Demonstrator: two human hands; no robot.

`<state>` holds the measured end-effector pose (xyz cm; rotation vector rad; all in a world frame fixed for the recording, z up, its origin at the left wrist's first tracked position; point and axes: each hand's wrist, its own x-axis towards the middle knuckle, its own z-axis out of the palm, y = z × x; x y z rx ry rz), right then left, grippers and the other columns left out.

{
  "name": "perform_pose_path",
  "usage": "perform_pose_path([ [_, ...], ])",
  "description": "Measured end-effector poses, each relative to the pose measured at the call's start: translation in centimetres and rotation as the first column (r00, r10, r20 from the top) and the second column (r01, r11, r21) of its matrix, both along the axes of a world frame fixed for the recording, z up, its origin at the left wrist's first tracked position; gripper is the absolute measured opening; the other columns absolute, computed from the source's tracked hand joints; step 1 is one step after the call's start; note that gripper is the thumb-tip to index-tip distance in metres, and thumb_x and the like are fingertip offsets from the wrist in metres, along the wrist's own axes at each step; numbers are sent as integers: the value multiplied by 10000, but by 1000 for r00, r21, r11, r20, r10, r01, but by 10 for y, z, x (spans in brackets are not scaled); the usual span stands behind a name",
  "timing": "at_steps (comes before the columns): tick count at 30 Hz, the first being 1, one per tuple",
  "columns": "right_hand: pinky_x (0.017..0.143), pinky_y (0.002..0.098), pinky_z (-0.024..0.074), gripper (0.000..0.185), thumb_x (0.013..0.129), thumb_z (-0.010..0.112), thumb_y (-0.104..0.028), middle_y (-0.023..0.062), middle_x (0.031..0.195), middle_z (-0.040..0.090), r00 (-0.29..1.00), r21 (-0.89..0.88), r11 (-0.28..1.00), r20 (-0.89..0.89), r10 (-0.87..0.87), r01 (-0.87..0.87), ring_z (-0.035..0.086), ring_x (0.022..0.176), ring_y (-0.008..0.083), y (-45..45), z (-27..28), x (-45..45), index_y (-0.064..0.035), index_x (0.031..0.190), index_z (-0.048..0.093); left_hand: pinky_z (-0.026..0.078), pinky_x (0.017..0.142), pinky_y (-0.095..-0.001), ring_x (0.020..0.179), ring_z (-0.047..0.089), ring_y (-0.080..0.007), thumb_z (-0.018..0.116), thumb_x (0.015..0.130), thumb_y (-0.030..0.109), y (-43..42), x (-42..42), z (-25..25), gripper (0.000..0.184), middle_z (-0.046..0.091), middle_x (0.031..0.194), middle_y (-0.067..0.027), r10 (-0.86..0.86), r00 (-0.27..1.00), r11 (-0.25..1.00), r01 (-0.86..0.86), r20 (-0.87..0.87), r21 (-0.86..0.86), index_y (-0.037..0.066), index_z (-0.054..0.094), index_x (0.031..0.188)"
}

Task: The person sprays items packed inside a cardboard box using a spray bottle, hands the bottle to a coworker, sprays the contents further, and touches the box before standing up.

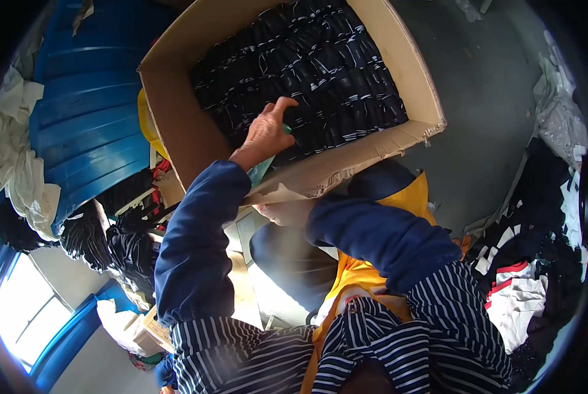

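Observation:
A cardboard box (169, 111) stands in front of me, its bottom covered with rows of bundled black cloth pieces with white stripes (307, 72). My left hand (267, 131) reaches over the near left part of the box, above the bundles. Its fingers are curled, with the forefinger stretched forward. A green translucent piece of plastic (261, 172) shows below the palm and between thumb and fingers, seemingly in its grip. My right hand (284, 213) is at the outside of the near box wall, under its torn edge. Its fingers are hidden there.
A blue corrugated panel (90, 92) rises at the left, with white cloth (24, 177) beside it. Dark fabric bunches (87, 236) hang below. At the right lie white and red cloth pieces (517, 295) on black fabric, near the grey floor (478, 98).

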<state>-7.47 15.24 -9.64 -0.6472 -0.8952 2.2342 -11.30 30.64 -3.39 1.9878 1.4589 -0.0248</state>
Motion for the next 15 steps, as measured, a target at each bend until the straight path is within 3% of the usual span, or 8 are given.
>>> perform_pose_path([
  [5,789,319,487,263,951,466,-236,60,1044,612,989,91,993,132,60,-73,597,915,162,-1,17,14,-140,1170,574,468,826,-445,966,551,-390,692,575,71,4,3,-10,699,518,1046,-189,26,1000,1000,-25,-17,13,206,424,1206],
  [8,715,305,494,260,954,459,-238,59,950,628,982,-164,983,-157,-107,81,611,831,155,-13,8,-1,-132,1165,568,464,840,-429,961,559,-390,693,568,75,8,-6,-4,691,545,1050,-189,139,990,984,-138,-5,110,187,430,1197],
  [9,715,305,494,260,954,459,-238,59,950,628,981,-159,984,-165,-103,76,611,831,155,6,41,8,-132,1165,568,462,847,-421,959,564,-390,694,564,77,11,-10,-2,687,559,1051,-189,191,982,969,-190,6,156,177,434,1192],
  [10,690,311,492,257,942,469,-218,60,918,630,989,-78,990,89,122,-115,613,801,167,28,70,31,-128,1163,564,462,847,-421,959,564,-390,694,564,77,15,-16,0,687,559,1051,-189,193,981,968,-190,-1,164,177,434,1192],
  [12,640,325,489,259,917,487,-178,61,853,634,681,-75,866,586,439,-494,618,741,189,71,138,59,-120,1160,557,463,845,-426,955,570,-392,700,564,80,24,-36,-1,708,574,1032,-188,361,933,882,-348,21,316,177,418,1206],
  [13,640,325,489,259,917,487,-178,61,853,634,685,-70,866,582,438,-494,618,741,189,70,138,60,-120,1160,557,464,844,-429,954,573,-393,703,564,81,26,-47,-1,718,582,1022,-188,438,898,822,-419,43,386,176,411,1213],
  [14,629,335,486,272,894,498,-157,64,836,632,694,244,818,679,238,-520,615,720,205,68,137,63,-119,1158,555,464,844,-429,954,573,-393,703,564,81,25,-55,1,718,582,1022,-188,437,898,821,-416,37,390,176,411,1213],
  [15,618,345,483,288,872,508,-137,67,819,630,712,523,665,702,18,-533,611,699,220,65,136,66,-118,1155,553,463,848,-429,963,573,-391,709,564,86,22,-64,3,735,586,1022,-192,456,890,827,-426,4,366,174,399,1225],
])
